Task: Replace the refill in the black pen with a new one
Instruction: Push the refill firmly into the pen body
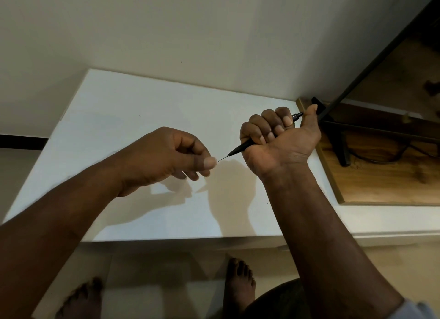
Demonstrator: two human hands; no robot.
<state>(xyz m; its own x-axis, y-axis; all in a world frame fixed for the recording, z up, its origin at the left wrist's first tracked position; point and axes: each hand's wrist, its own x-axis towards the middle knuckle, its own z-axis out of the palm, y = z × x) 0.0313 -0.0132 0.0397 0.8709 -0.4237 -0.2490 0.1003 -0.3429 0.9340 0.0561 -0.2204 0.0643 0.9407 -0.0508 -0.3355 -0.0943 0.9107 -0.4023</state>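
My right hand is closed in a fist around the black pen. The pen's tapered tip points left and down, and its back end sticks out past my thumb. A thin refill tip juts from the pen's point. My left hand pinches that thin tip between thumb and forefinger. Both hands hover above the white table. Most of the pen barrel is hidden inside my fist. No other refill is visible.
The white table meets a pale wall behind it. At the right lies a wooden board with a black stand and a cable on it. My bare feet stand on the floor below the table's front edge.
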